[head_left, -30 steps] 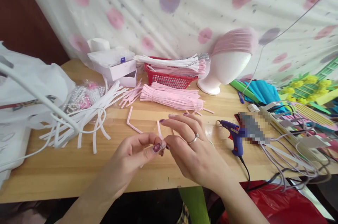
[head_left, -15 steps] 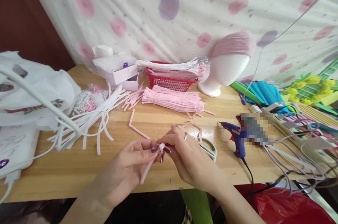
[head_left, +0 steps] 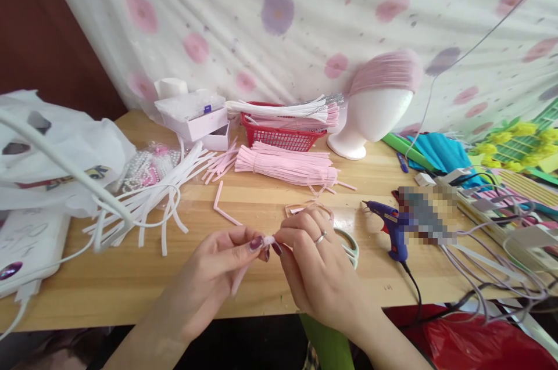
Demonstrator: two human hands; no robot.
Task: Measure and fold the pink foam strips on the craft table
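Observation:
Between my hands is a pink pipe cleaner (head_left: 269, 240) with a small curled or wrapped part at the fingertips. Its straight tail hangs below the fingers of my left hand (head_left: 213, 274), whose thumb and forefinger pinch the curled part. From the other side, my right hand (head_left: 325, 268) is closed on the same piece with its fingertips. A bent pink pipe cleaner (head_left: 226, 213) lies on the table just beyond my left fingers. Scissors with pale green handles (head_left: 354, 251) lie partly hidden behind my right hand. A tied bundle of pink pipe cleaners (head_left: 283, 165) lies farther back.
A blue glue gun (head_left: 387, 222) stands at the right, near tangled cables. A red basket (head_left: 283, 139) of pipe cleaners and a white foam head (head_left: 379, 120) are at the back. White strips (head_left: 163, 230), a lamp arm (head_left: 65, 164) and a plastic bag (head_left: 56, 155) occupy the left.
My right hand has turned a little and its fingertips have drawn slightly to the right along the pink pipe cleaner. My left hand keeps its pinch.

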